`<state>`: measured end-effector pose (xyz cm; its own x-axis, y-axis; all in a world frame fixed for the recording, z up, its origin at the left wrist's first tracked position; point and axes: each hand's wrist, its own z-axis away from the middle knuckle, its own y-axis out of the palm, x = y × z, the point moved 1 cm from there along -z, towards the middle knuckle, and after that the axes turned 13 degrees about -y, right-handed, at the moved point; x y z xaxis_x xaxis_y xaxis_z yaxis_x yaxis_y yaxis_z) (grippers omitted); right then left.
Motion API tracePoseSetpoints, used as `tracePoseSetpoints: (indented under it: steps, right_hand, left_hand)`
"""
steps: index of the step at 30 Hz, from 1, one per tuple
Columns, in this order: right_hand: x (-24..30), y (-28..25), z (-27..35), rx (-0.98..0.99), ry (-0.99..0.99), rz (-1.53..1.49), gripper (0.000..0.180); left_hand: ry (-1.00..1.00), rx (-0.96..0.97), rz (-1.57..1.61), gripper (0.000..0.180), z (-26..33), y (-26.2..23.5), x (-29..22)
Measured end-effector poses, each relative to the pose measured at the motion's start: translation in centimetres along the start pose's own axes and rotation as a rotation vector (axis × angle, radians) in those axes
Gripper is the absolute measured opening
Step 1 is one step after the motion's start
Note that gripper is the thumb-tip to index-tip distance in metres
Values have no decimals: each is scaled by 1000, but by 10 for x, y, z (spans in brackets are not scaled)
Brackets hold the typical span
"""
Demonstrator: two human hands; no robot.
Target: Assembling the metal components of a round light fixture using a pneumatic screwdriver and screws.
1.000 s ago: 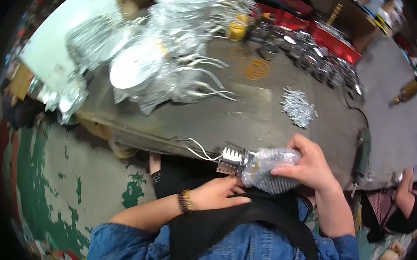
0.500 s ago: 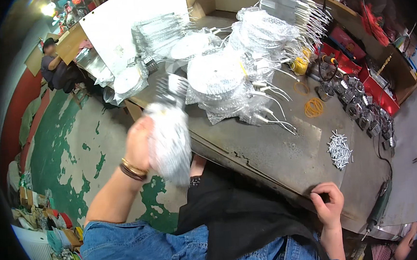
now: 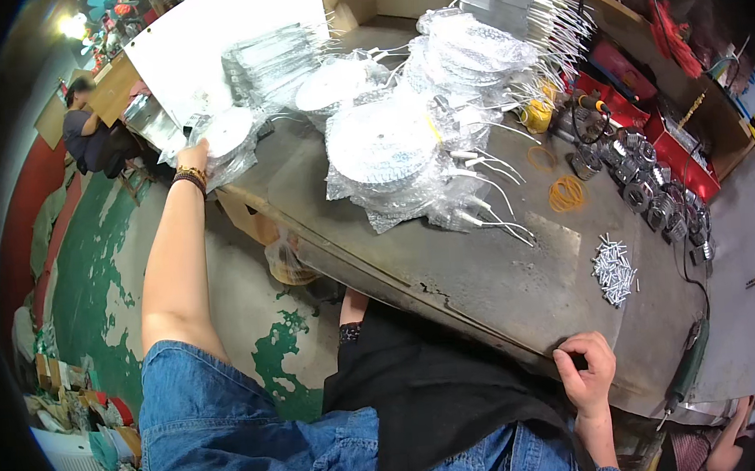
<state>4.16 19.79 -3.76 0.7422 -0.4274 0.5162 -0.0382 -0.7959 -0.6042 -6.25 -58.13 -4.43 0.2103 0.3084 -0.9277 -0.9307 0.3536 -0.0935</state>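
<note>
At the far left end of the table, my left hand is closed on the edge of a bubble-wrapped white disc, which lies on other wrapped pieces. Its fingertips are partly hidden by the wrap. My right hand rests at the table's near edge, fingers curled in a loose fist with nothing visible in them. In the middle stands a larger stack of bubble-wrapped white discs, white wires sticking out to the right. Behind it are another wrapped stack and flat wrapped pieces.
A heap of small metal screws and yellow rubber bands lie on the metal table. Cylindrical metal parts stand near a red bin at right. A green-handled tool lies at the right edge. Another person sits far left.
My left hand has swung forward and left, carrying a wrapped package from over the table's near edge to the far left pile. My right hand has stayed at the table edge.
</note>
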Motion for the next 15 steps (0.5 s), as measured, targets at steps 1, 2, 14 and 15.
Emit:
tracePoseSetpoints:
  steps: [1,2,14,15]
  right_hand:
    - [-1,0,0,5,-21,-32,14]
    - [-2,0,0,1,-22,-50,14]
    - [-3,1,-1,47,-119,43,17]
    - [-2,1,-1,43,-124,51,18]
  left_hand:
    - [213,-236,-488,47,-12,-26,-15]
    - [416,-466,-978,47,-16,-39,-26]
    - [843,-213,-1316,84,92,14,20]
    - [930,-186,-1311,81,90,14,21]
